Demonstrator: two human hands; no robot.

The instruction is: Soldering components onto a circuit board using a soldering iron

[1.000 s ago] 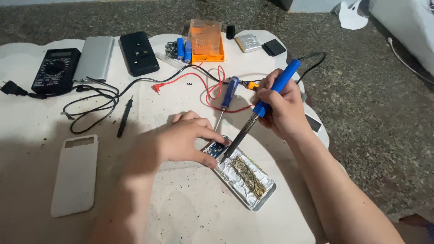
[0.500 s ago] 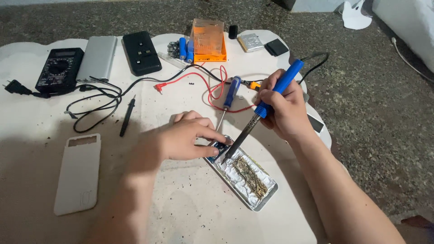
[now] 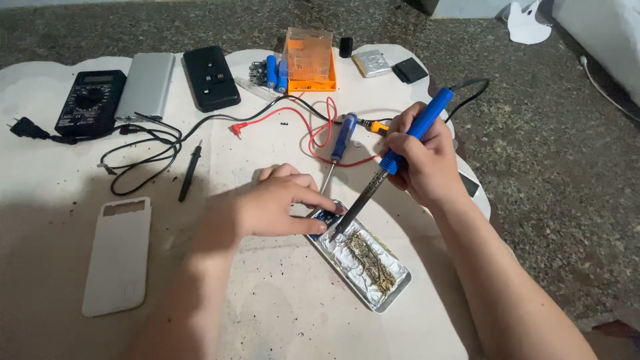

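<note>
Iron gripped pen-style in R hand, tip down on small board at end of foil-lined case mid-table, L hand fingers pressed flat on board, prob to steady it.

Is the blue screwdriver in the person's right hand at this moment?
No, the right hand grips a blue soldering iron; the screwdriver lies on the table.

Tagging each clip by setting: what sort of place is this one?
Probably a makeshift electronics repair spot at home, not a proper bench: a low white board set on a speckled floor, with a multimeter on it and a soldering iron in the right hand.
</note>
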